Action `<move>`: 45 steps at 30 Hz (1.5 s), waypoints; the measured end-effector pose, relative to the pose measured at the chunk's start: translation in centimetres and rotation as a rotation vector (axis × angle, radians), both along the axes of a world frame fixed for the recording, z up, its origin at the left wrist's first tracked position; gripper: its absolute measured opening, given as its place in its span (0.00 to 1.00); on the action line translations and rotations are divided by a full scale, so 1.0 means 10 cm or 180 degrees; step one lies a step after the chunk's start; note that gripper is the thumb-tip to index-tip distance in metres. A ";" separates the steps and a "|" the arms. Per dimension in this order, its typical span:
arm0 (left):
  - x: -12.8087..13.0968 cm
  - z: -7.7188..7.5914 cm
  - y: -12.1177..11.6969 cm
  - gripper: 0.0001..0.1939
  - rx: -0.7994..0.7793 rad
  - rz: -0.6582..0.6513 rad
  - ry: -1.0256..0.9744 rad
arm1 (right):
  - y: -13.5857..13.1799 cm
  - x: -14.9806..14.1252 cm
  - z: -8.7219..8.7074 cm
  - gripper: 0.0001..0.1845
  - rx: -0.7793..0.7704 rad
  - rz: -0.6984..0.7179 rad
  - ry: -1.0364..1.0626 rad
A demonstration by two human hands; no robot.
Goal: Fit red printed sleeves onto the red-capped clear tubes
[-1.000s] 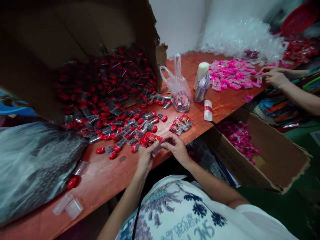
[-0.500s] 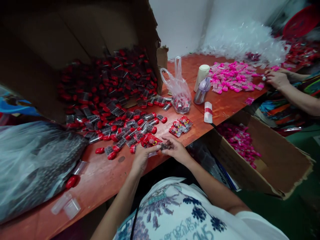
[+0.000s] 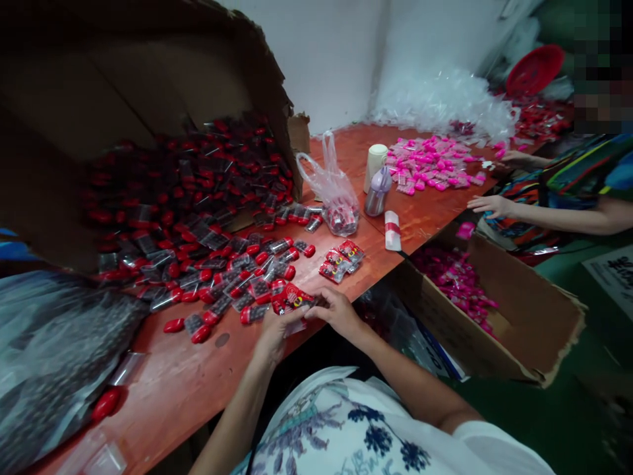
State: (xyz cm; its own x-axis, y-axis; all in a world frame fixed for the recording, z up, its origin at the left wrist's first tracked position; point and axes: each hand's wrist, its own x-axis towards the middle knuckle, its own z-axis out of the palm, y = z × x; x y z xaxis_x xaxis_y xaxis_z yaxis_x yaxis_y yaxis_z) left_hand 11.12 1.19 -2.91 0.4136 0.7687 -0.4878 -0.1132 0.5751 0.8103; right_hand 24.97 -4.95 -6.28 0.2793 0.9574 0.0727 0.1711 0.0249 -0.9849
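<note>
A red printed plastic packet [image 3: 288,297] with a clear lower part is held over the table's front edge. My left hand [image 3: 274,335] grips it from below, thumb across its lower front. The fingers of my right hand [image 3: 339,313] are closed at the packet's right edge, and a small dark patch shows between them. Just behind lie several similar red packets [image 3: 342,259], partly overlapping. To the left spreads a heap of small clear containers with red caps and dark beads inside [image 3: 217,284], reaching back into a cardboard box lying on its side [image 3: 44,132].
A clear bag of dark beads [image 3: 64,369] lies at the left. Beyond the packets stand a tied plastic bag [image 3: 341,211], a flask [image 3: 378,191] and a white roll [image 3: 392,231]. A co-worker's hand [image 3: 497,206] is near pink items [image 3: 430,161], above an open carton [image 3: 539,323].
The view has turned slightly right and up. My right fingers, which held a small dark piece, have closed in against the packet. A pink piece is dropping from the co-worker's hand toward the carton.
</note>
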 end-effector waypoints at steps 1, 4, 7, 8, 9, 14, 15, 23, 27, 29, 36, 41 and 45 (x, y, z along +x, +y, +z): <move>0.02 -0.01 0.00 0.14 -0.0070 0.0055 -0.0065 | 0.00 0.02 -0.01 0.16 -0.0024 -0.0020 -0.0045; 0.06 -0.01 0.01 0.12 -0.0374 0.0278 -0.0350 | 0.03 0.14 -0.05 0.16 -0.0029 -0.0268 -0.0193; 0.05 0.01 0.04 0.13 -0.0849 0.0394 -0.0511 | 0.11 0.37 -0.09 0.18 -0.0035 -0.0715 -0.0550; 0.04 0.02 0.05 0.15 -0.0987 0.0395 -0.0548 | 0.14 0.46 -0.08 0.19 -0.0046 -0.0815 -0.0688; 0.03 0.03 0.06 0.16 -0.1088 0.0389 -0.0593 | 0.17 0.56 -0.03 0.22 -0.0048 -0.0892 -0.0755; -0.02 0.01 0.04 0.15 -0.1247 0.0452 -0.0698 | 0.23 1.02 0.63 0.26 0.1020 -0.1362 0.0581; -0.02 -0.01 0.04 0.14 -0.1253 0.0519 -0.0687 | 0.22 1.06 0.77 0.24 0.1350 -0.1352 0.0891; -0.02 -0.08 0.06 0.07 -0.0843 0.1159 -0.0744 | 0.27 0.23 0.37 0.16 0.0282 0.0265 -0.0575; -0.10 -0.11 0.08 0.08 -0.0551 0.1257 -0.0832 | 0.34 -0.13 0.07 0.21 0.0056 0.0629 -0.0601; -0.14 -0.12 0.09 0.10 -0.0374 0.1382 -0.0823 | 0.37 -0.15 0.11 0.22 0.0087 0.0812 -0.0755; -0.27 -0.06 0.11 0.07 -0.0640 0.1899 -0.0957 | 0.90 0.34 0.24 0.22 0.0345 0.0932 -0.2070; -0.33 -0.01 0.15 0.07 -0.1085 0.1755 -0.1122 | 1.39 0.72 0.11 0.23 0.0336 0.1122 -0.2836; -0.35 0.00 0.17 0.06 -0.1223 0.1744 -0.1098 | 1.48 0.79 0.05 0.18 0.0257 0.1371 -0.2898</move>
